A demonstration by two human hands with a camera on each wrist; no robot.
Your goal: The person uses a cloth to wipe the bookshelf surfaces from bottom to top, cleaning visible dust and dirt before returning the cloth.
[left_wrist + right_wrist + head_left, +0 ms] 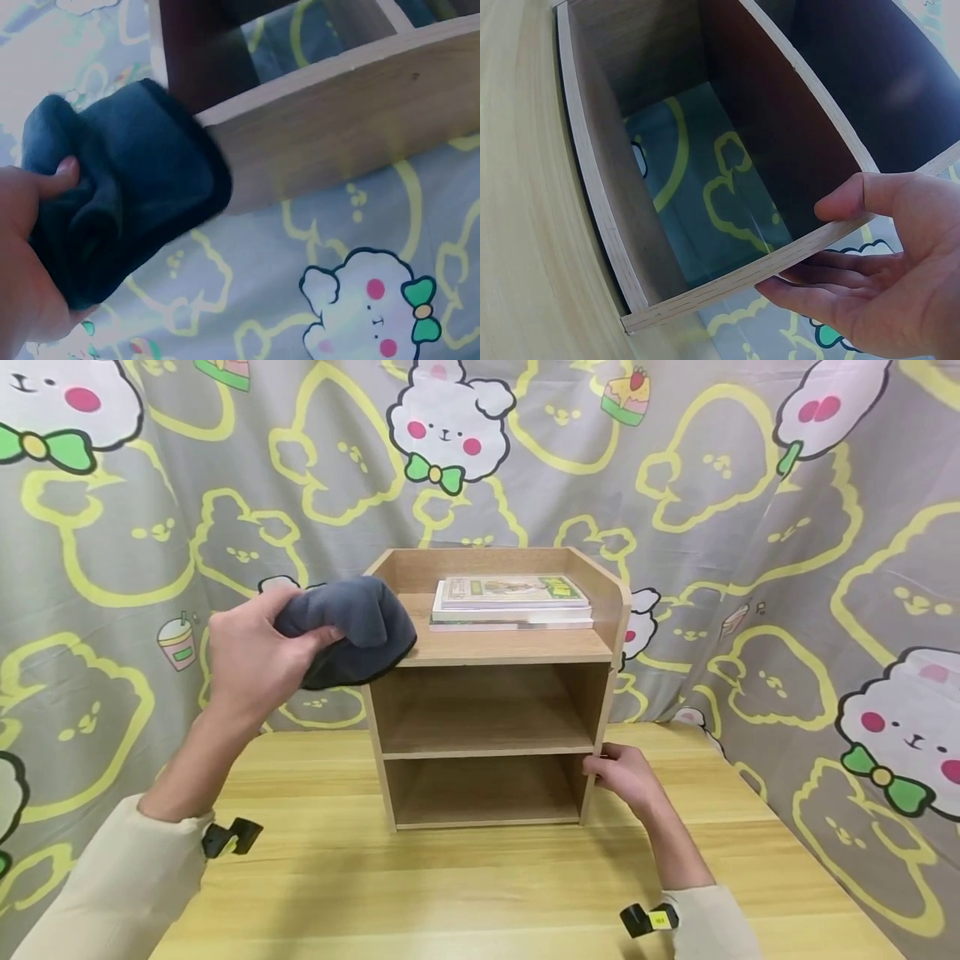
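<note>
In the head view a small wooden shelf unit (495, 657) stands upright with two open compartments below its top board. My left hand (255, 647) pinches a folded dark blue-grey cloth (356, 627) between thumb and fingers, raised by the top left corner of the unit. The left wrist view shows the cloth (150, 157) in front of the side panel (337, 127); whether they touch I cannot tell. Low on the right side, my right hand (628, 777) grips the side panel's front edge. In the right wrist view its thumb (844, 199) lies inside, its fingers outside.
A stack of several books (513, 602) lies flat on the top board, inside its raised rim. The unit stands on a light wooden table (480, 893). A grey curtain (525, 510) with cartoon prints hangs behind and at both sides.
</note>
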